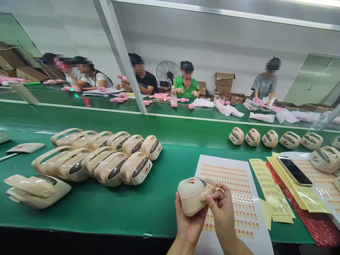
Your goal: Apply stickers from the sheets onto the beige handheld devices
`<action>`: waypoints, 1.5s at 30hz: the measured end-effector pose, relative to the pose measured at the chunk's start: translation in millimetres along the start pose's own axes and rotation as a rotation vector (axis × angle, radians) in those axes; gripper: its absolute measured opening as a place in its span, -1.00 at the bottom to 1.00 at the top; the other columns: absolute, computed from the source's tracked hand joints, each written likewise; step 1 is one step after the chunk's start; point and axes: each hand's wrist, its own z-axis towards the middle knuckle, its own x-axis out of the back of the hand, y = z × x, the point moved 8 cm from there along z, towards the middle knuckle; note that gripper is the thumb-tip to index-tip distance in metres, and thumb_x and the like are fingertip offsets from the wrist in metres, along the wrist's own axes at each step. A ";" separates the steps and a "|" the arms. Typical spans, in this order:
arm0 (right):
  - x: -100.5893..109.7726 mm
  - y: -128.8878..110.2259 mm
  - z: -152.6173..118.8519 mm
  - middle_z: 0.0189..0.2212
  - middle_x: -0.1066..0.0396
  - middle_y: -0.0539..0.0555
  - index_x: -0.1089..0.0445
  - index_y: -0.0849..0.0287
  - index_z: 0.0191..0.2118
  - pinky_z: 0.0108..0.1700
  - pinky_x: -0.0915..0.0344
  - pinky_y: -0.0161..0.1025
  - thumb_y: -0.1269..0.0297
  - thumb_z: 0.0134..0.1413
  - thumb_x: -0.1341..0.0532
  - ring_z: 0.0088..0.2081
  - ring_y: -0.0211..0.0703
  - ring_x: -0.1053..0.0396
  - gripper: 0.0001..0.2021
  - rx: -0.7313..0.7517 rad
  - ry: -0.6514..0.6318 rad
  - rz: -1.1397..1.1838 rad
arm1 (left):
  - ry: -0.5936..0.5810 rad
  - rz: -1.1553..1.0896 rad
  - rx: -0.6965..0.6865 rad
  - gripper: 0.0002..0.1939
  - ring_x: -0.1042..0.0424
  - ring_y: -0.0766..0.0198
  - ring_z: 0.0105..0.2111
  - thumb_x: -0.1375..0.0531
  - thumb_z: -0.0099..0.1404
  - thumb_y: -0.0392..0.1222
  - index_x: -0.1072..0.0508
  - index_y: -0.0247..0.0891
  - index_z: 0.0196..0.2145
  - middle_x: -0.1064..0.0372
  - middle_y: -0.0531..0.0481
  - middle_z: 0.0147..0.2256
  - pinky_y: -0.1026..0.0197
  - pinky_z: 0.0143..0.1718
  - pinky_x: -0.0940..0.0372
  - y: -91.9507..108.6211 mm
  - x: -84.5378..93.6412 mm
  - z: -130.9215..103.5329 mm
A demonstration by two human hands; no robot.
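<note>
In the head view a cream portable speaker (193, 200) with a carry handle, mesh front and red floral print is tilted above the table's front edge. My left hand (189, 224) cups it from below, fingers closed around its body. My right hand (221, 205) is closed at the handle's side, thumb and forefinger pinched against the round handle joint. Whether a small sticker sits between those fingertips is hidden. Beneath the hands lies a white sheet (224, 177) bearing rows of small oval stickers with orange-red marks.
Rows of similar speakers (111, 170) stand left, with one speaker (39, 191) nearer the edge. Several more speakers (270, 139) line the back right. Yellow label sheets (273, 193), a phone (294, 171) and red mesh wrap (316, 225) lie right. Co-workers sit across a green bench (164, 124).
</note>
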 end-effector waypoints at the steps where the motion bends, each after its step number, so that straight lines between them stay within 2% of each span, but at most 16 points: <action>1: 0.6 1.0 -0.5 -0.54 -0.34 -0.09 -0.16 0.07 -0.19 -0.12 -0.31 -0.11 0.24 -0.09 -0.27 -0.36 -0.18 -0.39 -0.66 0.000 0.001 -0.009 | 0.009 0.003 -0.011 -0.62 -0.42 0.11 -0.11 -0.03 0.26 -0.03 -0.49 -0.31 -0.16 -0.46 -0.22 -0.14 0.12 -0.03 -0.23 0.8 1.2 0.0; 7: -5.7 -3.3 -1.5 -0.59 -0.30 -0.09 -0.18 0.10 -0.24 -0.26 -0.36 -0.20 0.19 -0.06 -0.24 -0.44 -0.20 -0.38 -0.72 0.000 0.029 -0.040 | 0.042 0.002 -0.036 -0.62 -0.41 0.11 -0.12 0.00 0.27 -0.04 -0.47 -0.28 -0.14 -0.47 -0.21 -0.16 0.14 -0.09 -0.28 3.9 3.3 -0.3; 12: -6.2 -9.3 -1.9 -0.57 -0.29 -0.06 -0.22 0.09 -0.26 -0.31 -0.36 -0.21 0.19 -0.03 -0.21 -0.47 -0.20 -0.35 -0.79 0.099 0.058 -0.159 | 0.048 -0.007 -0.050 -0.63 -0.42 0.11 -0.12 0.02 0.27 -0.05 -0.48 -0.25 -0.15 -0.49 -0.16 -0.20 0.14 -0.10 -0.29 5.7 3.6 1.2; 16: -8.5 -23.0 -9.5 -0.45 -0.39 0.02 -0.25 0.05 -0.14 -0.41 -0.32 -0.20 0.29 0.06 -0.14 -0.47 -0.17 -0.33 -0.80 0.344 0.002 -0.520 | 0.024 0.002 -0.037 -0.62 -0.42 0.14 -0.12 0.02 0.27 -0.05 -0.48 -0.28 -0.17 -0.50 -0.18 -0.22 0.18 -0.09 -0.28 5.8 1.9 -0.1; 18: -12.3 -34.7 -13.5 -0.34 -0.42 0.09 -0.21 0.02 -0.04 -0.33 -0.32 -0.11 0.32 0.09 -0.12 -0.40 -0.10 -0.34 -0.71 0.508 -0.042 -0.701 | 0.030 0.006 0.015 -0.61 -0.41 0.16 -0.10 0.01 0.26 -0.03 -0.48 -0.28 -0.16 -0.49 -0.18 -0.19 0.23 -0.09 -0.28 3.3 3.6 -2.1; 20: -13.7 -42.0 -11.9 -0.25 -0.41 0.14 -0.13 0.02 0.07 -0.21 -0.30 0.00 0.29 0.08 -0.14 -0.29 -0.02 -0.34 -0.59 0.585 -0.089 -0.808 | 0.043 0.012 0.063 -0.60 -0.38 0.16 -0.07 0.00 0.25 0.00 -0.48 -0.26 -0.16 -0.46 -0.16 -0.15 0.24 -0.09 -0.28 1.5 6.5 -4.2; 23: -8.4 -42.0 0.1 -0.10 -0.32 0.19 -0.01 0.05 0.15 -0.10 -0.25 0.09 0.17 -0.02 -0.22 -0.12 0.08 -0.29 -0.39 0.503 -0.109 -0.802 | 0.042 0.031 0.055 -0.59 -0.36 0.13 -0.04 0.02 0.25 0.02 -0.48 -0.26 -0.16 -0.44 -0.17 -0.11 0.19 -0.05 -0.25 4.1 8.8 -5.8; 26: -4.9 -27.9 9.9 -0.03 -0.24 0.18 0.01 0.07 0.16 -0.02 -0.21 0.04 0.14 -0.06 -0.23 -0.01 0.06 -0.23 -0.34 0.318 -0.113 -0.619 | 0.021 0.042 0.048 -0.59 -0.34 0.16 -0.02 0.05 0.27 -0.02 -0.45 -0.24 -0.11 -0.43 -0.14 -0.09 0.19 -0.02 -0.23 3.8 7.1 -5.9; 31: 0.8 4.7 23.2 -0.22 -0.33 0.09 -0.11 0.09 0.08 -0.06 -0.26 -0.08 0.17 -0.05 -0.19 -0.17 -0.10 -0.32 -0.47 0.013 -0.136 -0.313 | 0.002 0.070 0.053 -0.60 -0.31 0.11 0.01 0.03 0.27 -0.01 -0.42 -0.22 -0.07 -0.39 -0.12 -0.03 0.12 0.02 -0.20 3.3 8.2 -7.1; 34: 12.4 3.6 36.8 -0.26 -0.36 0.09 -0.28 0.12 -0.12 -0.12 -0.28 -0.12 0.09 -0.03 -0.15 -0.22 -0.12 -0.33 -0.66 -0.080 -0.120 -0.202 | -0.021 0.140 0.026 -0.60 -0.29 0.04 0.02 0.03 0.27 0.04 -0.42 -0.17 -0.07 -0.42 -0.10 -0.07 0.03 0.01 -0.20 10.7 14.2 -8.8; 36: 19.5 -9.1 44.9 -0.28 -0.36 0.09 -0.34 0.13 -0.30 -0.12 -0.26 -0.13 0.07 -0.04 -0.16 -0.20 -0.11 -0.32 -0.75 -0.082 -0.091 -0.207 | -0.026 0.258 0.015 -0.61 -0.32 0.02 0.00 0.03 0.27 0.06 -0.39 -0.11 -0.05 -0.44 -0.08 -0.10 -0.04 -0.02 -0.22 16.6 19.6 -10.0; 38: 17.3 -24.5 48.8 -0.32 -0.36 0.07 -0.33 0.14 -0.44 -0.14 -0.24 -0.13 0.08 -0.07 -0.19 -0.22 -0.11 -0.31 -0.78 -0.071 -0.128 -0.244 | -0.006 0.480 -0.042 -0.57 -0.35 0.01 -0.04 -0.08 0.20 0.09 -0.31 -0.03 0.01 -0.42 -0.05 -0.08 -0.07 -0.04 -0.24 27.1 24.7 -11.0; 40: 6.4 -39.0 47.4 -0.37 -0.34 0.05 -0.32 0.14 -0.50 -0.17 -0.24 -0.14 0.13 -0.08 -0.21 -0.26 -0.11 -0.31 -0.81 -0.039 -0.228 -0.291 | -0.009 0.819 -0.171 -0.27 -0.35 -0.03 -0.06 -0.31 -0.07 0.06 -0.22 -0.01 0.07 -0.37 -0.07 -0.03 -0.07 -0.03 -0.23 42.8 22.0 -13.0; 42: -7.8 -50.6 41.6 -0.40 -0.33 0.03 -0.32 0.13 -0.52 -0.19 -0.24 -0.13 0.18 -0.04 -0.18 -0.28 -0.12 -0.31 -0.84 0.018 -0.350 -0.348 | -0.094 1.196 -0.286 0.01 -0.31 -0.11 -0.04 -0.45 -0.35 -0.16 -0.17 -0.02 0.10 -0.30 -0.11 0.01 -0.07 -0.02 -0.20 52.0 9.8 -15.9; 43: -13.9 -54.8 38.0 -0.40 -0.33 0.03 -0.32 0.13 -0.53 -0.19 -0.23 -0.13 0.21 -0.02 -0.17 -0.27 -0.12 -0.30 -0.84 0.048 -0.398 -0.378 | -0.157 1.352 -0.312 0.06 -0.29 -0.14 -0.02 -0.45 -0.41 -0.27 -0.17 -0.01 0.10 -0.27 -0.13 0.03 -0.09 -0.01 -0.19 52.2 3.5 -17.2; 45: -22.7 -58.7 30.9 -0.39 -0.31 0.03 -0.30 0.13 -0.55 -0.17 -0.23 -0.12 0.26 0.00 -0.15 -0.27 -0.13 -0.30 -0.84 0.088 -0.472 -0.432 | -0.291 1.558 -0.309 0.06 -0.26 -0.19 0.00 -0.42 -0.39 -0.38 -0.16 0.01 0.11 -0.22 -0.17 0.06 -0.16 -0.02 -0.18 47.6 -6.2 -19.3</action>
